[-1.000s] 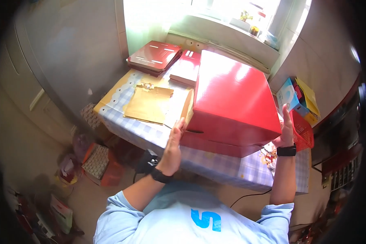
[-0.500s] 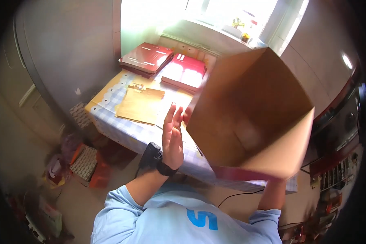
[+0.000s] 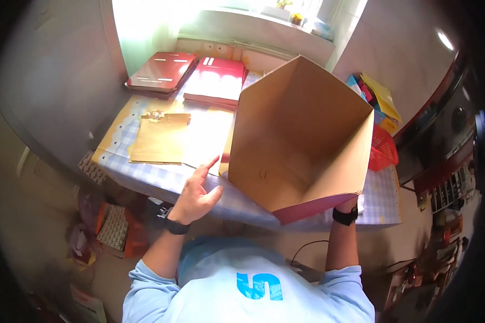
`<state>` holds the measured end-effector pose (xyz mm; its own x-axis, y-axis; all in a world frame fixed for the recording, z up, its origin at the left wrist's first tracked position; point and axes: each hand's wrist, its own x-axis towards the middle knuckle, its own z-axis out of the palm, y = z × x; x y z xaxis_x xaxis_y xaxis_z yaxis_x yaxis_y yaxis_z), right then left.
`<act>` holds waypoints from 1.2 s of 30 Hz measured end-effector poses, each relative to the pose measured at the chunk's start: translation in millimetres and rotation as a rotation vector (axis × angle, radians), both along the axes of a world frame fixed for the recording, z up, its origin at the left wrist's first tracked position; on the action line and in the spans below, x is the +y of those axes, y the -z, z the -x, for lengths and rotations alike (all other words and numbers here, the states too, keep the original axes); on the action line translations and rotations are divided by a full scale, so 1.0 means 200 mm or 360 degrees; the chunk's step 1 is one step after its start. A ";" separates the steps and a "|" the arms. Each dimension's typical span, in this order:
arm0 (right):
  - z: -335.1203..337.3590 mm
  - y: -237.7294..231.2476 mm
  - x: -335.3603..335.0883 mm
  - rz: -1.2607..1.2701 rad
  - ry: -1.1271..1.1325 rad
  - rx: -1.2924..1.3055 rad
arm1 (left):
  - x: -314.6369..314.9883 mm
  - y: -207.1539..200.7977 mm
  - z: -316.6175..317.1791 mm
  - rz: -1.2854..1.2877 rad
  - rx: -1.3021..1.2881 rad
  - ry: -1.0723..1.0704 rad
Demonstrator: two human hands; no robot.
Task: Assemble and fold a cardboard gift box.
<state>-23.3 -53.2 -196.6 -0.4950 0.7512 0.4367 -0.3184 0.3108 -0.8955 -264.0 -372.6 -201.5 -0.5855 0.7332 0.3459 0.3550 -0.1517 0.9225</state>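
A large cardboard box is tilted over the right part of the table, its open mouth facing me. Plain brown shows inside, and the near outer side is dark pink. My right hand is at the box's lower right corner; its fingers are hidden behind the cardboard. Just left of the box, my left hand is held with fingers stretched and thumb apart, holding nothing. Beyond it lie a pale sheet and flat brown paper envelopes with a torn upper edge.
On the checked tablecloth, dark red folders and bright red folders form two stacks. Right of the box are a red plastic basket and a yellow package. An orange bag sits on the floor at left.
The box has swung left and away from me and is less blurred. My left hand has lowered and moved left, apart from the box. More of my right wrist shows.
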 end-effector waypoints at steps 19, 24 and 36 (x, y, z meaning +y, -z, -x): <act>0.22 -0.23 -0.97 -0.1381 -0.0360 -0.0917 | 0.02 -0.05 -0.02 0.0395 0.0323 0.0058; 0.30 -0.14 -0.93 -0.1530 -0.0003 -0.1278 | 0.01 0.00 -0.01 0.0390 0.0585 -0.0014; 0.40 0.00 -0.92 -0.1603 0.0207 -0.1165 | 0.08 0.04 0.02 0.0409 0.0817 0.0118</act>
